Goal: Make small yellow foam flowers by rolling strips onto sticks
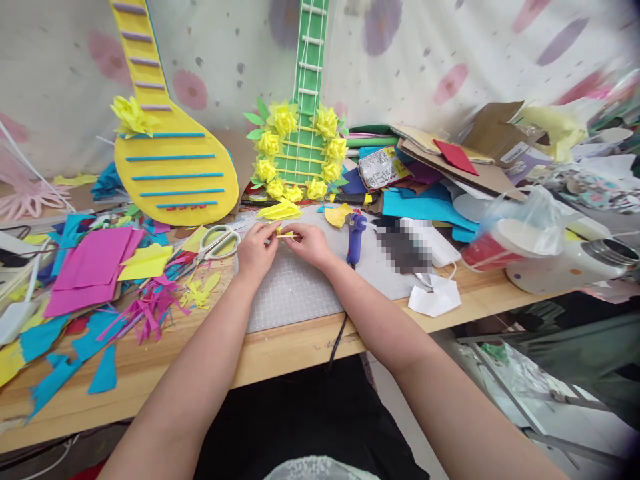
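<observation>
My left hand [257,252] and my right hand [311,247] meet over the grey cutting mat [287,300], fingers pinched together. Between them is a small piece of yellow paper [285,235] with a thin pale stick-like part, mostly covered by the fingertips. Just beyond lies a stack of cut yellow paper [280,211]. A blue glue gun [355,240] rests to the right of my right hand, and white-handled scissors [219,243] lie left of my left hand. Behind stands a green paper instrument [307,150] ringed with yellow paper flowers [283,120].
A yellow instrument cutout [177,167] leans at the back left. Magenta paper [95,267] and blue scraps [103,333] cover the table's left side. To the right are a cup [505,243], a white bottle [560,267] and piled cardboard [450,160]. A black cord [340,340] crosses the table edge.
</observation>
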A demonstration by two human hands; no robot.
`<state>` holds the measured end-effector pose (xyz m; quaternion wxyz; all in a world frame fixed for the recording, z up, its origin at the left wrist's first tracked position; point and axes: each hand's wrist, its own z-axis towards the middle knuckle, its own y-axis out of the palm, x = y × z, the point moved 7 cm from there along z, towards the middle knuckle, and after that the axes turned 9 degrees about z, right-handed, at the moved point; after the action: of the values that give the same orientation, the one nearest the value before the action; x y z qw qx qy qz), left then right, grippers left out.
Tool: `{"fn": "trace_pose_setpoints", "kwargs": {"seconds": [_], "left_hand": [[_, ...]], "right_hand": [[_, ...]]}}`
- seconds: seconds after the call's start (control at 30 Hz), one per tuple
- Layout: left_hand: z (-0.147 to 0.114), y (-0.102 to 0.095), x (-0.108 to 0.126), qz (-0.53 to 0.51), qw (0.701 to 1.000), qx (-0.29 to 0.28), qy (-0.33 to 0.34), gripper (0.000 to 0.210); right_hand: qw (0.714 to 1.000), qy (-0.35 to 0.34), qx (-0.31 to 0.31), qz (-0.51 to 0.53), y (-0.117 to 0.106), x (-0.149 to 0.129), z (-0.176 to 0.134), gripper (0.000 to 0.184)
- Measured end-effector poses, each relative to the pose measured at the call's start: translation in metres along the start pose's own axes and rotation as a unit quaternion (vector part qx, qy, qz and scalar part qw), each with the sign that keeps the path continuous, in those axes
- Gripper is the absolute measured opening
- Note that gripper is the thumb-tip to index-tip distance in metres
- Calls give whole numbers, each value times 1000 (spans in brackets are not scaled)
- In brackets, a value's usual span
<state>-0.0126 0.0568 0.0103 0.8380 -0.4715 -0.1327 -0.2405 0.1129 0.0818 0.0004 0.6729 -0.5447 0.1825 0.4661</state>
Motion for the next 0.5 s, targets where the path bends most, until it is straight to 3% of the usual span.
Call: {"fn": "trace_pose_setpoints", "kwargs": {"seconds": [0.5], "left_hand": [[0,-1,-1,-30,999,17,-6,32]], "right_hand": [[1000,-4,7,6,-1,-2,0,23]]}}
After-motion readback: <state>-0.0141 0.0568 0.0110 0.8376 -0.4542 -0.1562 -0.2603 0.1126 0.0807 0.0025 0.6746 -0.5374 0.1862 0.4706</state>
